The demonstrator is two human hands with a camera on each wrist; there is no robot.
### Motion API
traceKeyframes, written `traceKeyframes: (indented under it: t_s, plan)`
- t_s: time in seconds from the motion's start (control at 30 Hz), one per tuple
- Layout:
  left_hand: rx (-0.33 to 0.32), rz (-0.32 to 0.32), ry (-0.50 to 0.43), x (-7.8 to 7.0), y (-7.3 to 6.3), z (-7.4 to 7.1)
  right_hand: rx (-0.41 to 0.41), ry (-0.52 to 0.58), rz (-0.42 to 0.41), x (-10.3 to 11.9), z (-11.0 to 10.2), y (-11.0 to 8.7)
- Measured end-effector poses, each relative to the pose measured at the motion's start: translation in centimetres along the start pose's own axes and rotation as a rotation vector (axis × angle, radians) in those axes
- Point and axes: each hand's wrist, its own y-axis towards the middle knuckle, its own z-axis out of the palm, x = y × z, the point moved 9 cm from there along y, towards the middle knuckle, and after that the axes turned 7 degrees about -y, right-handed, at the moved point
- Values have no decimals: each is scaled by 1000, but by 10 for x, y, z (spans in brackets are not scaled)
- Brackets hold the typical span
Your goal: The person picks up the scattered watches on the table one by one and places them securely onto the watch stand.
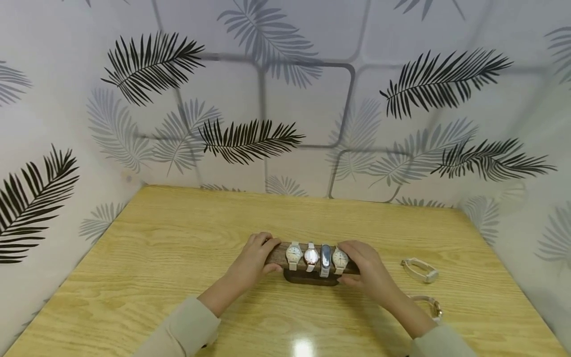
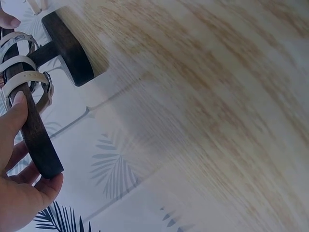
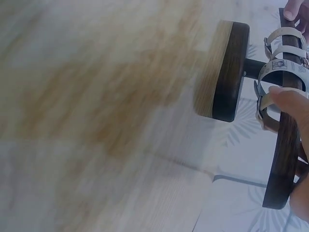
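A dark wooden watch stand with a crossbar over an oblong base is in the middle of the table. Strapped along its bar are a pale round watch, a slim white-strapped watch, a fitness band with a dark screen, and another pale round watch. My left hand grips the bar's left end, thumb on the near side. At the opposite end, my right hand holds the bar, its thumb against the strap of the outermost watch in the right wrist view. The stem joins bar and base.
On the table to the right lie a pale-strapped watch and, nearer, a second watch partly hidden by my right forearm. A leaf-patterned wall rises behind the table's far edge.
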Motion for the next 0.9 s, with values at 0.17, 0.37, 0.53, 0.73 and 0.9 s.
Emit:
traceKeyframes:
  t_s: [0.17,0.37,0.53,0.73,0.9]
  plan:
    - [-9,5,-21,1,-1,1,-44,29,28,-6,-14,-10]
    - [-32,13,-21,2,0,1,-90,20,58,-22,-30,-26]
    - [-44,15,-40,2,0,-2,-98,36,109,-40,-38,-38]
    - [-48,13,-27,2,0,-3,-92,10,144,-63,-45,-53]
    - [-39,9,-26,2,0,-1,-46,-12,234,-86,-47,-71]
